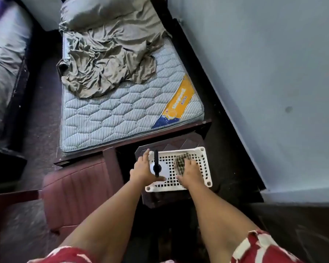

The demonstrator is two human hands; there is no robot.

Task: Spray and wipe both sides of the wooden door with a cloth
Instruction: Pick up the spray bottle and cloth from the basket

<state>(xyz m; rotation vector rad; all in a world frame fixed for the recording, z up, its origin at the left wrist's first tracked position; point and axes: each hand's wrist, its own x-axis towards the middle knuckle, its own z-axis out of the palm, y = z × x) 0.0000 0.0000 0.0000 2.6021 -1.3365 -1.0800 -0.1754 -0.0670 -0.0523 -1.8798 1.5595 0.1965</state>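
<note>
A white perforated basket (pixel 201 156) sits on a dark stool (pixel 179 142) at the foot of the bed. Inside it stands a white spray bottle (pixel 162 168) with a black nozzle, seen from above. My left hand (pixel 142 170) curls around the bottle's left side, thumb along its near side. A checked cloth (pixel 180 163) lies in the basket's right half, and my right hand (pixel 190 173) rests on it with fingers bent over the fabric. No wooden door is in view.
A bed with a quilted mattress (pixel 122 111) and a crumpled olive sheet (pixel 106 59) lies ahead. A maroon cushioned seat (pixel 78 188) stands to the left of the stool. A pale wall (pixel 273 73) runs along the right. Another bed (pixel 4 73) is at far left.
</note>
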